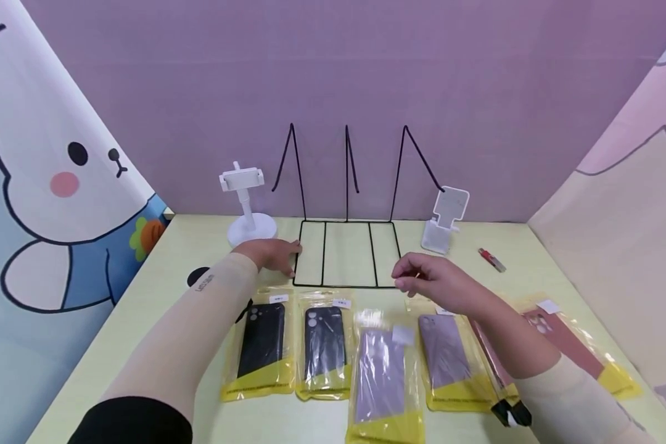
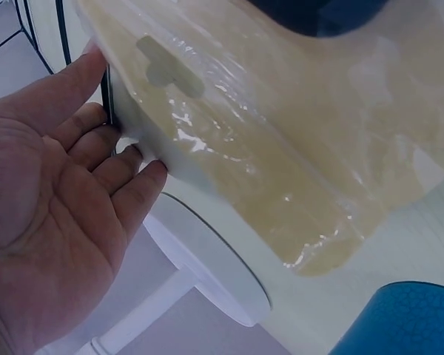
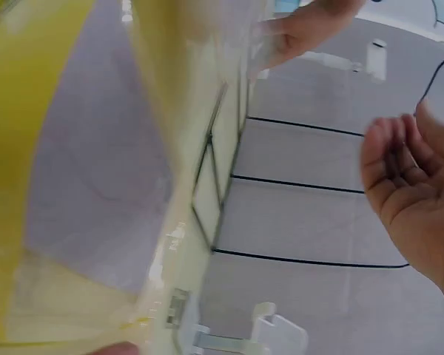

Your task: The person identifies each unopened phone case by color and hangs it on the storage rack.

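Your left hand (image 1: 271, 254) rests with straight, relaxed fingers against the left edge of the black wire rack (image 1: 346, 253) near the table's back edge, while your right hand (image 1: 434, 282) hovers loosely curled, holding nothing, at its front right corner.

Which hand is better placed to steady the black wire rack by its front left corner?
Left. The left hand already lies at the front left corner of the black wire rack, fingers straight against the wire. The right hand hovers loosely curled near the front right corner, holding nothing.
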`<state>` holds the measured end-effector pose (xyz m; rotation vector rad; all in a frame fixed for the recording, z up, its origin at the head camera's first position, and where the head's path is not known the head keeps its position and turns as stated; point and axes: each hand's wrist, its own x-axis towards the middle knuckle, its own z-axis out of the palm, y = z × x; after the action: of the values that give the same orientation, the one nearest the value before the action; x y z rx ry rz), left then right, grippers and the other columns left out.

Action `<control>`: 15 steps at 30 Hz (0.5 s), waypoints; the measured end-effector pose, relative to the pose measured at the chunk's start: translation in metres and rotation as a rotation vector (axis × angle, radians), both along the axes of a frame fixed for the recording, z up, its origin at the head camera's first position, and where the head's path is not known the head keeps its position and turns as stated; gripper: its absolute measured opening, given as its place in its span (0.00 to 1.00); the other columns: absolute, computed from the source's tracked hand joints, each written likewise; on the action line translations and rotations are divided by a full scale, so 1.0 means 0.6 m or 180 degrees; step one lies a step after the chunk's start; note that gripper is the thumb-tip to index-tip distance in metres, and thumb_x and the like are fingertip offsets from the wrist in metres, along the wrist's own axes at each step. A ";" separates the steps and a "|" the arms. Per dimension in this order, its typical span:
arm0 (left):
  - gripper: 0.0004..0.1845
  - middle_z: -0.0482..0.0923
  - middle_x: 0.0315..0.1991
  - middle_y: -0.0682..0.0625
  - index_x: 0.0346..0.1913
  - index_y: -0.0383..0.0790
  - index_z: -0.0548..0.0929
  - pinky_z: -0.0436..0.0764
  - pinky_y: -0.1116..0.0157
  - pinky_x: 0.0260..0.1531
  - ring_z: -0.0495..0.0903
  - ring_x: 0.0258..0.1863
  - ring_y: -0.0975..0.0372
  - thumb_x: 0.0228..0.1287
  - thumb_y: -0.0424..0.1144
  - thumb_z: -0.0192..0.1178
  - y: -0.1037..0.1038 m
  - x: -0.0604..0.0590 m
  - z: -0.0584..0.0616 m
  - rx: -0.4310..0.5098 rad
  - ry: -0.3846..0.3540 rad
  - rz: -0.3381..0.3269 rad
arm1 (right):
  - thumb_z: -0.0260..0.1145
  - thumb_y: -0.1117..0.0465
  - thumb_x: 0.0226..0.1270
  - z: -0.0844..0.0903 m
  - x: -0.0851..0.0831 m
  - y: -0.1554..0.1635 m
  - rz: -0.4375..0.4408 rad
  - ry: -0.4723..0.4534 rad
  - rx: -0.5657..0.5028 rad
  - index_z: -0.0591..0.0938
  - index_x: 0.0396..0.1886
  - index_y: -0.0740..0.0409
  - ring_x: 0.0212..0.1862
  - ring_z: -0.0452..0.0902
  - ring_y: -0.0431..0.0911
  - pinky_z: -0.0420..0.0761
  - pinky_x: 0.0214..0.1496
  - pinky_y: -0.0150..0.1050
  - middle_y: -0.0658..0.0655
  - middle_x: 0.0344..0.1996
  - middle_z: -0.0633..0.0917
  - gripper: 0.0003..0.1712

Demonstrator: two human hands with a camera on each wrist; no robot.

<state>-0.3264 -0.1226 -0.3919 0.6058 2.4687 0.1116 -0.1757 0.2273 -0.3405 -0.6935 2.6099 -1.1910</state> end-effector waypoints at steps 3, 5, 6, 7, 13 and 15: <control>0.44 0.40 0.80 0.51 0.79 0.50 0.51 0.52 0.48 0.74 0.44 0.78 0.49 0.66 0.50 0.62 -0.005 -0.005 -0.004 0.0018 0.0012 0.0036 | 0.64 0.53 0.71 -0.011 -0.007 -0.001 0.0160 0.0085 0.0407 0.80 0.47 0.49 0.44 0.78 0.44 0.81 0.46 0.39 0.47 0.40 0.82 0.10; 0.45 0.40 0.80 0.52 0.79 0.50 0.51 0.52 0.47 0.74 0.44 0.78 0.49 0.65 0.51 0.62 -0.005 -0.008 -0.007 0.0015 0.0008 0.0040 | 0.64 0.51 0.70 -0.022 -0.011 -0.001 0.0227 0.0185 0.0813 0.81 0.48 0.50 0.45 0.77 0.42 0.80 0.47 0.39 0.46 0.41 0.83 0.12; 0.45 0.40 0.80 0.52 0.79 0.51 0.51 0.52 0.47 0.74 0.44 0.78 0.50 0.65 0.51 0.63 -0.005 -0.009 -0.008 0.0022 -0.0002 0.0048 | 0.65 0.51 0.69 -0.028 -0.012 -0.002 0.0242 0.0188 0.1024 0.81 0.48 0.51 0.45 0.77 0.41 0.80 0.48 0.40 0.47 0.41 0.83 0.13; 0.45 0.40 0.80 0.52 0.79 0.51 0.51 0.52 0.47 0.74 0.44 0.78 0.50 0.65 0.51 0.63 -0.005 -0.010 -0.009 0.0022 -0.0015 0.0059 | 0.66 0.51 0.68 -0.034 -0.013 -0.004 0.0264 0.0158 0.1221 0.82 0.48 0.53 0.44 0.77 0.41 0.79 0.47 0.41 0.48 0.41 0.83 0.15; 0.45 0.39 0.80 0.53 0.79 0.51 0.51 0.51 0.48 0.75 0.43 0.79 0.50 0.64 0.51 0.63 -0.005 -0.011 -0.011 0.0047 -0.0059 0.0078 | 0.74 0.51 0.59 -0.079 -0.013 -0.024 0.0501 -0.0088 0.2061 0.83 0.46 0.55 0.36 0.72 0.41 0.76 0.42 0.41 0.48 0.35 0.80 0.19; 0.45 0.40 0.80 0.54 0.79 0.52 0.51 0.51 0.47 0.74 0.43 0.79 0.50 0.64 0.51 0.64 -0.004 -0.013 -0.013 0.0048 -0.0051 0.0084 | 0.75 0.51 0.56 -0.091 -0.013 -0.029 0.0540 -0.0077 0.2196 0.82 0.43 0.53 0.35 0.71 0.41 0.74 0.40 0.40 0.46 0.31 0.77 0.18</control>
<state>-0.3342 -0.1253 -0.3998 0.5766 2.4631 0.1451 -0.1837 0.2099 -0.3954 -0.7099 2.6121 -0.2061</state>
